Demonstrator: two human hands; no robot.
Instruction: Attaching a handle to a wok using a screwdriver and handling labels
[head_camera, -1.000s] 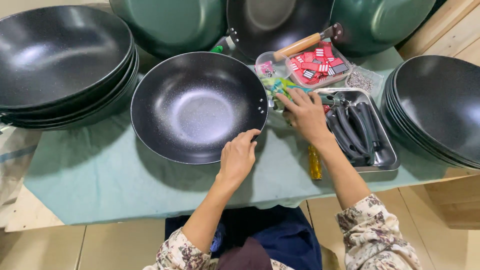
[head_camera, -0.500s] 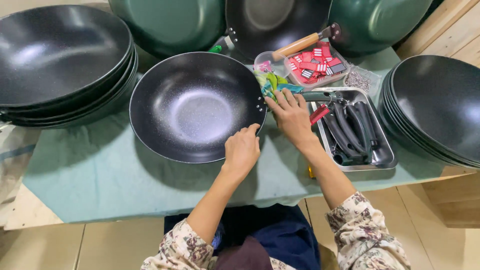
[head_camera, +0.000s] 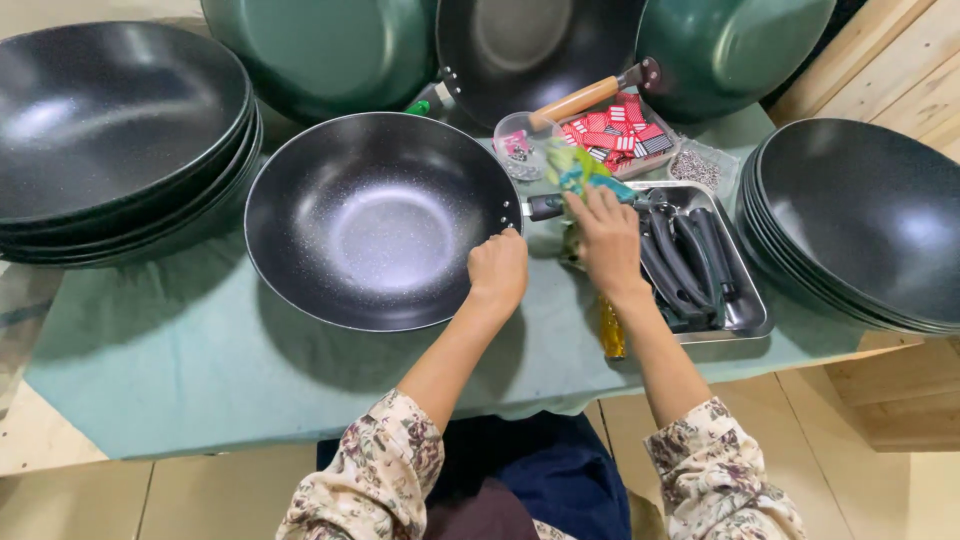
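Observation:
A black speckled wok (head_camera: 380, 220) without a handle lies on a teal cloth (head_camera: 180, 370) in front of me. My left hand (head_camera: 498, 270) grips its right rim. My right hand (head_camera: 605, 240) holds a black handle (head_camera: 545, 207) whose end points at the wok's rim bracket. A green and blue tag (head_camera: 580, 168) sticks up just above my right fingers. A yellow-handled screwdriver (head_camera: 610, 335) lies on the cloth, partly under my right forearm.
A metal tray (head_camera: 745, 310) holds several black handles (head_camera: 690, 255). Stacks of black woks stand at the left (head_camera: 110, 130) and right (head_camera: 860, 220). Green pans (head_camera: 320, 50), a wooden-handled wok (head_camera: 585, 97), a box of red labels (head_camera: 615, 130) and a bag of screws (head_camera: 695, 168) sit behind.
My right hand has left the tray and moved left to the wok's rim with a black handle. My left hand slid up the rim towards it.

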